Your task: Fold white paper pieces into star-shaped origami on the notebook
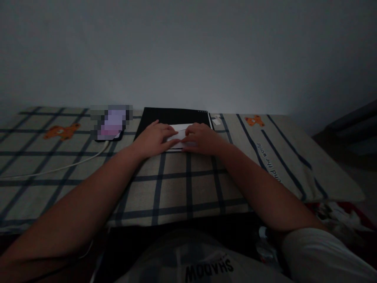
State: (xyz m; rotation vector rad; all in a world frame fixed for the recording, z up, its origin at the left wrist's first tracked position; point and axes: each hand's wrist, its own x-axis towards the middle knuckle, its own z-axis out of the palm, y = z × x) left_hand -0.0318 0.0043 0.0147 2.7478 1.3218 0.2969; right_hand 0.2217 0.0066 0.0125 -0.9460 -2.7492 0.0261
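Touches white paper (176, 136) from either side with left hand (156, 138), right hand (204, 139); lies crosswise on flat black object (173, 115); cannot tell if pinched.

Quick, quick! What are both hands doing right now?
Left hand: fingers on the white paper; can't tell if it's gripping.
Right hand: curled at the same paper; grip can't be told either.

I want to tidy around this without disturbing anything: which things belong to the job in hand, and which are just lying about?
Likely in use:
white paper, touched by left hand and right hand
flat black item, beneath the paper

Likely just lying about:
phone
white cable, running to the phone
small white scrap, beside the black item
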